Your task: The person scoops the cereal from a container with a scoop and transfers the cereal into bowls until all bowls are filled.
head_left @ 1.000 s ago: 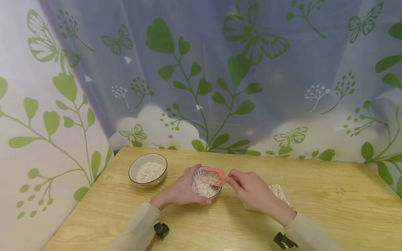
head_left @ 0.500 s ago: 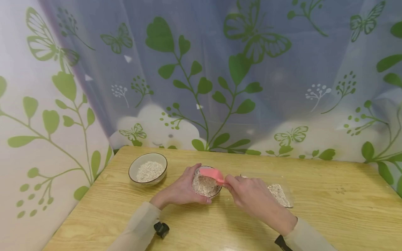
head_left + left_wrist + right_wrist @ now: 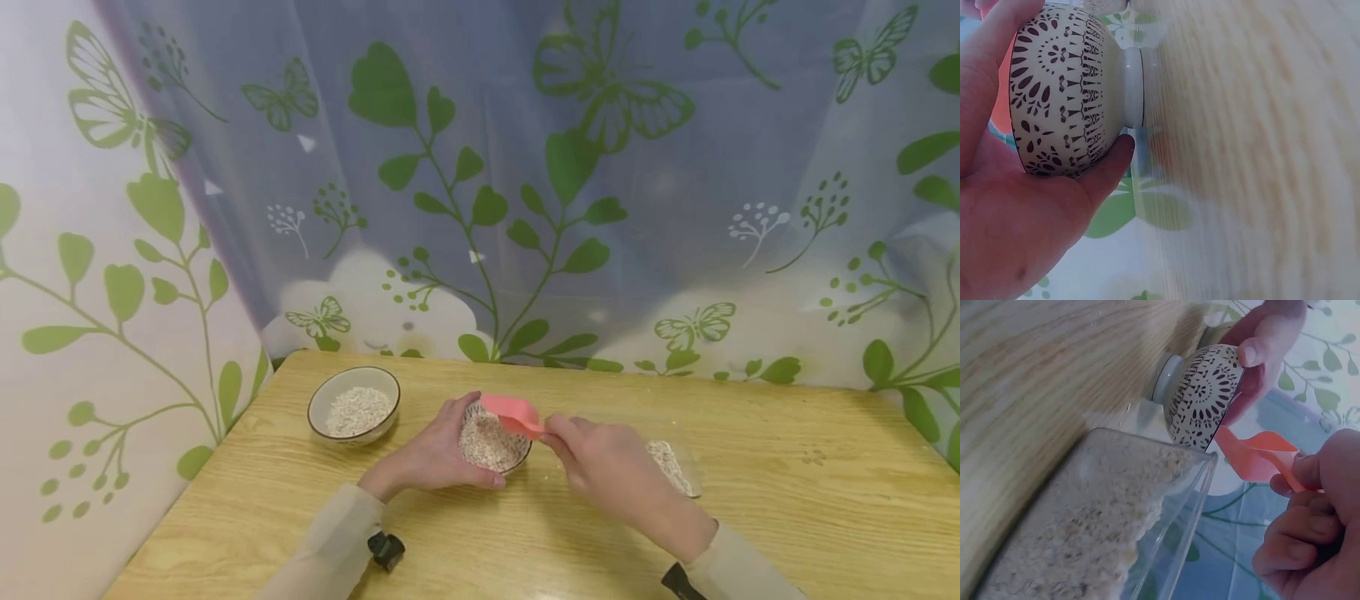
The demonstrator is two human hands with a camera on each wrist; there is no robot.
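My left hand (image 3: pixel 450 450) is wrapped around the side of a small patterned bowl (image 3: pixel 1066 94), which stands upright on the table with oat flakes (image 3: pixel 491 446) in it. Dark petal shapes cover the bowl's outside. A pink scoop (image 3: pixel 513 412) tilts over the bowl's rim. Its handle is pinched between thumb and fingers of my right hand (image 3: pixel 611 475). In the right wrist view the pink scoop (image 3: pixel 1260 453) is close to the rim, and the right hand (image 3: pixel 1310 525) has its fingers curled. Beside the bowl, partly hidden under my right arm, is a clear container (image 3: pixel 1197 506) holding oat flakes.
A second bowl (image 3: pixel 318 408) with a dark rim, holding pale flakes, stands at the back left of the wooden table (image 3: pixel 480 550). Behind the table hangs a curtain (image 3: pixel 660 217) with green leaves and butterflies. Small crumbs lie between the bowl and the container.
The scoop has come up out of the flakes and tipped over at the bowl's upper rim. My right hand has shifted slightly right. The left hand stays on the bowl.
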